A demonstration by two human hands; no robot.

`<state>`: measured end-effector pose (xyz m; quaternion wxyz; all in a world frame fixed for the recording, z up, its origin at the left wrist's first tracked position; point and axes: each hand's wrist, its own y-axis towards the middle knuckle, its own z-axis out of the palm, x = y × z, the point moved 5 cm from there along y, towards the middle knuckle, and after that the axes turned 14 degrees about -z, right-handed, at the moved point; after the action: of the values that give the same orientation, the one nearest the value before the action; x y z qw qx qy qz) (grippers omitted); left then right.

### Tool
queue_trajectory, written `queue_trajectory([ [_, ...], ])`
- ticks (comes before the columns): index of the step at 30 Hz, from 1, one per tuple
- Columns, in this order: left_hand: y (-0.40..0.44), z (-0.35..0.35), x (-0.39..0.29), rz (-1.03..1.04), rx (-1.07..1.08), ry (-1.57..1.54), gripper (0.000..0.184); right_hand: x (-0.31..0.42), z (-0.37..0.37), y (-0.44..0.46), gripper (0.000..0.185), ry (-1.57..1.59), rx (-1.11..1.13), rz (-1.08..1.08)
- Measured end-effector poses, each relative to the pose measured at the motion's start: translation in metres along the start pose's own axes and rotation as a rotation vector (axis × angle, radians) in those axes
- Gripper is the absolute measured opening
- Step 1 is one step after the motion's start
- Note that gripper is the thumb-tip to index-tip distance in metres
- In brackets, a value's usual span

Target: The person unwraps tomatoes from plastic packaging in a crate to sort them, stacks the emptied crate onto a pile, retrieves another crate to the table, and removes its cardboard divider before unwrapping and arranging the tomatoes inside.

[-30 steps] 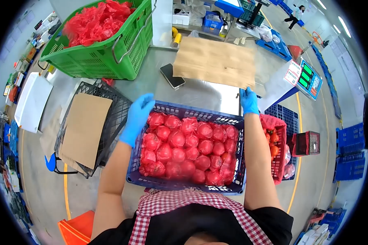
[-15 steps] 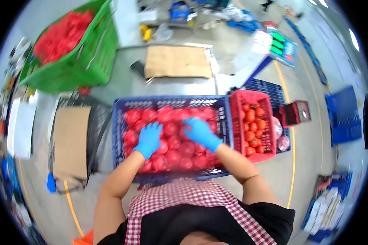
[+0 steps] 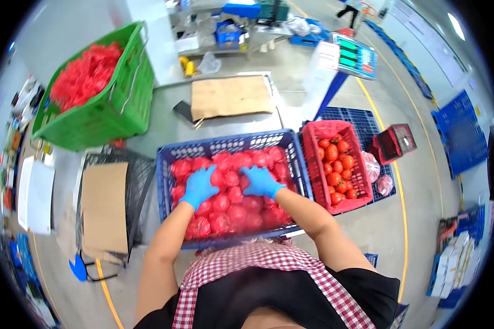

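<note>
A blue plastic crate stands at the table edge in front of me, filled with round items wrapped in red film. My left hand, in a blue glove, lies on the wrapped items left of the crate's middle, fingers spread. On the right part of them rests my right hand, also gloved, its fingers apart and pointing left. Neither hand grips an item. Beyond the crate, a brown cardboard sheet lies on the metal table beside a dark phone.
At the upper left stands a green crate of red film. Right of my crate is a red crate of tomatoes, with a scale behind it. Cardboard lies on a black crate at left. A person is far back.
Both hands have come from the crate's far side and the cardboard sheet onto the wrapped items. The sheet now lies flat on the table. The view has shifted, showing the whole tomato crate.
</note>
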<state>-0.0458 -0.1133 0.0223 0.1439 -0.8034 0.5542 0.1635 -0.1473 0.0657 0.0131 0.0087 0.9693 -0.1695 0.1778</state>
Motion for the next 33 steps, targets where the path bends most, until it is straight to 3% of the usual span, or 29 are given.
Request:
queue_trajectory([
  [2, -0.002, -0.029, 0.011, -0.069, -0.009, -0.378, 0.07, 0.015, -0.027, -0.006, 0.072, 0.279, -0.07, 0.052],
  [4, -0.011, -0.046, 0.016, -0.2, 0.263, -0.539, 0.06, 0.012, -0.032, -0.015, 0.053, 0.394, -0.175, 0.023],
  [6, -0.028, -0.032, 0.02, -0.362, 0.564, -1.06, 0.049, 0.012, -0.037, -0.027, 0.043, 0.378, -0.095, 0.145],
  [8, -0.044, -0.015, 0.027, -0.613, 0.601, -1.504, 0.043, -0.009, -0.01, -0.037, 0.038, 0.904, -0.255, 0.286],
  [9, -0.05, -0.008, 0.03, -0.733, 0.61, -1.724, 0.04, -0.009, -0.016, -0.039, 0.036, 1.076, -0.32, 0.374],
  [11, -0.044, -0.003, 0.032, -0.628, 0.533, -1.919, 0.036, -0.016, -0.017, -0.043, 0.033, 1.354, -0.408, 0.514],
  [12, -0.039, -0.001, 0.033, -0.57, 0.492, -2.017, 0.033, -0.002, -0.039, -0.045, 0.028, 1.29, -0.479, 0.607],
  [14, -0.028, 0.003, 0.046, -0.653, 0.296, -2.052, 0.029, -0.026, -0.034, -0.038, 0.024, 1.303, -0.606, 0.445],
  [16, -0.018, -0.005, 0.052, -0.744, 0.17, -2.15, 0.03, -0.028, -0.049, -0.028, 0.02, 1.155, -0.777, 0.434],
  [17, -0.018, -0.012, 0.05, -0.938, -0.017, -2.134, 0.03, -0.037, -0.045, -0.022, 0.019, 1.173, -0.76, 0.458],
  [21, -0.012, -0.071, 0.059, -0.532, -0.173, -1.94, 0.034, -0.057, -0.057, -0.026, 0.015, 1.266, -0.89, 0.419],
  [22, -0.019, -0.09, 0.051, -0.446, -0.219, -1.542, 0.037, -0.062, -0.068, -0.032, 0.017, 1.187, -0.998, 0.396],
  [24, -0.035, -0.111, 0.028, -0.267, -0.271, -0.741, 0.044, -0.066, -0.094, -0.044, 0.02, 1.349, -1.206, 0.427],
  [25, -0.04, -0.098, 0.024, -0.4, -0.114, -0.497, 0.051, -0.063, -0.108, -0.051, 0.02, 1.149, -1.191, 0.384],
  [26, -0.051, -0.082, 0.008, -0.377, 0.082, -0.355, 0.059, -0.056, -0.121, -0.061, 0.021, 0.949, -1.17, 0.344],
  [27, -0.055, -0.049, 0.004, -0.286, 0.227, -0.137, 0.06, -0.03, -0.133, -0.058, 0.02, 0.819, -0.949, 0.319],
  [28, -0.062, -0.025, -0.007, -0.16, 0.261, -0.128, 0.06, -0.019, -0.118, -0.05, 0.019, 0.712, -0.761, 0.244],
  [29, -0.066, -0.007, -0.018, -0.084, 0.231, 0.078, 0.068, 0.005, -0.102, -0.048, 0.025, 0.673, -0.429, 0.371],
  [30, -0.063, 0.014, -0.022, -0.083, 0.315, 0.196, 0.077, 0.019, -0.08, -0.046, 0.037, 0.498, -0.21, 0.282],
  [32, -0.055, 0.033, -0.027, -0.193, 0.437, 0.276, 0.076, 0.044, -0.034, -0.05, 0.043, 0.052, 0.046, 0.053],
  [33, -0.053, 0.038, -0.025, -0.17, 0.428, 0.266, 0.075, 0.045, -0.007, -0.052, 0.048, -0.027, 0.136, 0.032],
])
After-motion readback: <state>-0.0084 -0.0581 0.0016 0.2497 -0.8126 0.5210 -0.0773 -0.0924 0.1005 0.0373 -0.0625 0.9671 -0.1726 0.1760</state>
